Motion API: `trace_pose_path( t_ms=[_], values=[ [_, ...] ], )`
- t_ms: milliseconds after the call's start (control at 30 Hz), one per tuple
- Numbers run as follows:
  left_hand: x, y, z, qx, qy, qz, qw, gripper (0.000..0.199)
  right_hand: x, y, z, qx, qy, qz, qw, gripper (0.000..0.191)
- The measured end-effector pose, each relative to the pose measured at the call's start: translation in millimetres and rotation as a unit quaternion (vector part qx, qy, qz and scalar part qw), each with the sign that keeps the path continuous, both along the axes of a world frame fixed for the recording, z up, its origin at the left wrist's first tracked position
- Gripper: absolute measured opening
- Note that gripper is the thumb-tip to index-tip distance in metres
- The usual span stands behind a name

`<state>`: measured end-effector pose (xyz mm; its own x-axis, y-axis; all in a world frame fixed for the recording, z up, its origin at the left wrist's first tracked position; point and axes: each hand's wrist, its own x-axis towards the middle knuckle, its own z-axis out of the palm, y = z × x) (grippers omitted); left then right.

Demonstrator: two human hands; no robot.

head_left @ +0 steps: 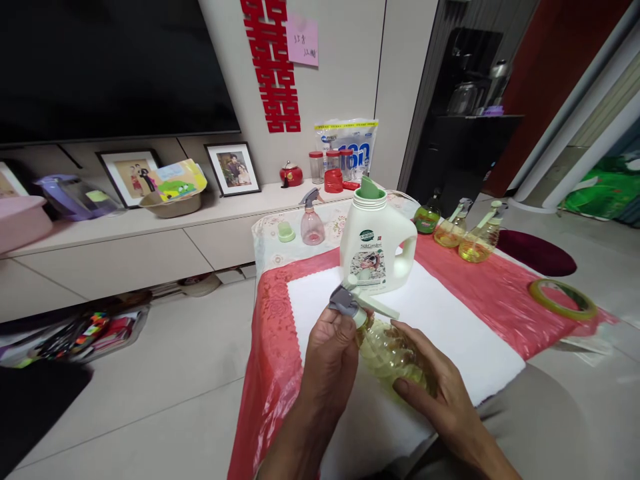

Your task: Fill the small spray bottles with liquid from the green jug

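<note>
White cloth (470,340), right edge bare; left hand (333,347) grips spray bottle (390,350) neck, right hand (440,393) (loosely curved) cups body.

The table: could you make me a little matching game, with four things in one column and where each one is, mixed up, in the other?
Things
1. Jug
2. Nearest bottle
3. Tape roll
4. Pink bottle

Places
A. Lying on the red sheet
B. Beside the green cap
C. Standing on the white cloth
D. Held by its neck in the left hand

Pairs: 1-C, 2-D, 3-A, 4-B
</note>
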<state>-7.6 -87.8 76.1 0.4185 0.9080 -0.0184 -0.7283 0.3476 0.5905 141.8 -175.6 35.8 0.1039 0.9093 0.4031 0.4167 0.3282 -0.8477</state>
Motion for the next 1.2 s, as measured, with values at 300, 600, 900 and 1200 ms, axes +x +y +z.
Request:
trace_pose_path(
  t_ms=[300, 600, 900, 1200],
  values=[
    [0, -4, -0.1, -0.024, 0.003, -0.016, 1.000, 0.038, -2, -2, -10.4, -0.143, 0.274, 0.075, 0.948, 0.061],
    [0, -4, -3.7, 0.015, 0.042, 0.001, 0.999, 0.038, -7, -3, -7.7, -0.140, 0.356, 0.134, 0.914, 0.062],
    [4, -10, -4.4, 0.022, 0.061, 0.014, 0.998, 0.037, -15, 0, -11.8, -0.144, 0.412, 0.131, 0.890, 0.066],
    [4, -10, -2.0, -0.028, 0.023, -0.003, 0.999, 0.045, -23, 1, -9.4, -0.150, 0.418, 0.119, 0.888, 0.069]
  ],
)
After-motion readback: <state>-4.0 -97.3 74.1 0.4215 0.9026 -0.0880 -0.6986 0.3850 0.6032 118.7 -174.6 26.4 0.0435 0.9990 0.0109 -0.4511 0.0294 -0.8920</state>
